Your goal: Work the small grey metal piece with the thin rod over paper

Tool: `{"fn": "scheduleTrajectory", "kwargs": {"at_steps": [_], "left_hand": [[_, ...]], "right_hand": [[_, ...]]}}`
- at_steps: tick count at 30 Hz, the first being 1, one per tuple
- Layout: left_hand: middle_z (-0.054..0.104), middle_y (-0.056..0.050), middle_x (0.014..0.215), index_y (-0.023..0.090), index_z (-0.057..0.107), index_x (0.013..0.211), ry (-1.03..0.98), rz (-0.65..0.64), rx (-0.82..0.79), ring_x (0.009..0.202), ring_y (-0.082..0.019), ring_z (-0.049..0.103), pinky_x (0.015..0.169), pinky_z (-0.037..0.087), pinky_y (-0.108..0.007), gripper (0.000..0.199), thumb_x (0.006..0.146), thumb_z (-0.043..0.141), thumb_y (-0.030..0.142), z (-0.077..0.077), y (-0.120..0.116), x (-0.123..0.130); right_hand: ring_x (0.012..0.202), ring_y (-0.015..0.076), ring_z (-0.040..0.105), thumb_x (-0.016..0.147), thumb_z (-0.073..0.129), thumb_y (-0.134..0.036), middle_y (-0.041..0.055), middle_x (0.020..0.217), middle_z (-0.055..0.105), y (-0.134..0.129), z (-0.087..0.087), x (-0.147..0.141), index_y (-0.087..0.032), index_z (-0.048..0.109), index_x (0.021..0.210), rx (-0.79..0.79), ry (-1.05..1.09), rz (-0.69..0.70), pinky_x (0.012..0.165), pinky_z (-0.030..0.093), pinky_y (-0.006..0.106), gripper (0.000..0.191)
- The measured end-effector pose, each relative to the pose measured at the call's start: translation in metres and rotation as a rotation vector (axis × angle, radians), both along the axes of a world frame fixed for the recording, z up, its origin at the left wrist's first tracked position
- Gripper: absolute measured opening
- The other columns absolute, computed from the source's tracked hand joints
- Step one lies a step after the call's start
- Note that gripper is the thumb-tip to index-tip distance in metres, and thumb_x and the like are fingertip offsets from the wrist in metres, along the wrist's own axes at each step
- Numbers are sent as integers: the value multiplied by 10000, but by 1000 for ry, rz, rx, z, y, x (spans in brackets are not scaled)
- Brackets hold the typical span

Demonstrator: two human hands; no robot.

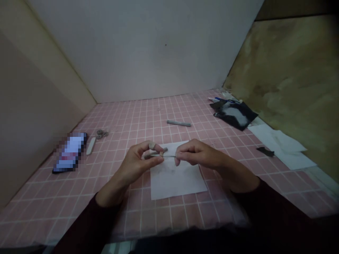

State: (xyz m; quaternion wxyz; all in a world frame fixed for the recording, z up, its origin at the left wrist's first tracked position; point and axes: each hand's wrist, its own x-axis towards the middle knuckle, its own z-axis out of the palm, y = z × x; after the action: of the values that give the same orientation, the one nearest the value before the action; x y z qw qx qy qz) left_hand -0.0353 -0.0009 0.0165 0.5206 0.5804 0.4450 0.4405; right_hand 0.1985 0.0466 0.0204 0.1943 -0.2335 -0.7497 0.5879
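Fingers of the left hand and right hand pinch a thin grey rod between them, its long axis crosswise, thicker end in the left fingers, slim tip at the right, above a white paper sheet on the pink-tiled tabletop.

Ahead of the right hand, a gray rod is lying across the pink tiled bench, a black packet is crowding the right, a pixelated phone is blocking the left, and a white wall is closing the far end.
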Motion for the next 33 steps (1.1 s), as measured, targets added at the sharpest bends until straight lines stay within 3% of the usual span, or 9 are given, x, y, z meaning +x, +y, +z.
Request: {"fn": "scheduleTrajectory", "kwargs": {"at_steps": [3, 7, 15, 24, 30, 33], "left_hand": [[668, -11, 884, 192, 721, 864, -1, -59, -4, 796, -151, 639, 714, 528, -272, 213, 703, 847, 253, 1, -1, 1], [670, -28, 954, 199, 725, 873, 38, 6, 128, 905, -178, 643, 764, 534, -285, 190, 719, 834, 221, 2, -3, 0], [691, -34, 999, 239, 725, 966, 152, 46, 369, 1042, -201, 631, 933, 493, -330, 222, 770, 817, 191, -5, -1, -7], [692, -30, 992, 235, 720, 944, 92, 42, 322, 985, -195, 658, 851, 532, -317, 210, 764, 819, 190, -5, -1, -6], [708, -24, 913, 205, 721, 866, 82, 14, 199, 856, -173, 662, 760, 532, -292, 180, 731, 837, 229, -4, -1, -4], [711, -20, 912, 204, 715, 840, 53, 51, 153, 873, -167, 654, 786, 523, -284, 176, 723, 843, 237, -4, 1, -4]], "right_hand": [[465, 61, 303, 923, 578, -425, -83, 500, 341, 0, -3, -1, -120, 718, 806, -105, 35, 28, 448, 229, 213, 355], [431, 49, 237, 901, 615, -436, -100, 469, 311, 1, -6, 0, -118, 703, 799, -252, 90, -3, 422, 155, 217, 346], [418, 40, 235, 895, 622, -407, -100, 479, 330, 0, -8, -1, -108, 685, 793, -336, 152, -9, 414, 154, 219, 322], [424, 41, 224, 906, 620, -428, -104, 485, 306, 1, -4, 2, -108, 697, 807, -268, 123, -12, 423, 153, 220, 344], [493, 61, 334, 950, 544, -373, -71, 540, 371, -2, 6, 1, -115, 718, 830, 22, 31, 19, 481, 251, 226, 334], [536, 68, 363, 959, 525, -351, -52, 583, 426, -3, 12, 3, -114, 720, 833, 147, -32, 2, 530, 281, 240, 332]]}}
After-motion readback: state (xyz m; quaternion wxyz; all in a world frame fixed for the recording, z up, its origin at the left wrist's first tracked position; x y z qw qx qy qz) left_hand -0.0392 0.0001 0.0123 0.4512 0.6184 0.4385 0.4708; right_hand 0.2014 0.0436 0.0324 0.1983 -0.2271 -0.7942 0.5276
